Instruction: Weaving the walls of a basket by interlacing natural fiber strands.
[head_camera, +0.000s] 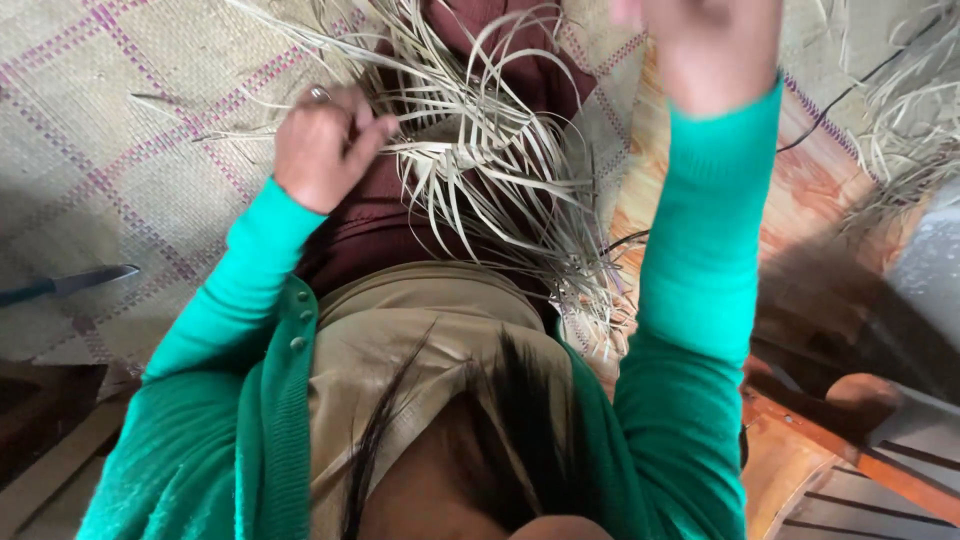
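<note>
A woven floor mat (120, 150) with purple checks lies underfoot. The left hand (322, 145) pinches pale straw strips (480, 170), fanning toward five o'clock; the right hand (705, 45), raised at one o'clock, has an unclear grip.

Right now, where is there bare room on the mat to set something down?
Bare woven mat lies left of the left hand, above the knife. The middle is crowded with loose straw strips; more strips pile at far right.

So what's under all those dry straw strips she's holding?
Under the pale straw strips lies dark maroon cloth on the lap, with a woven mat beyond. The left hand pinches the strips. Whatever sits beneath the thickest tangle is covered.
</note>
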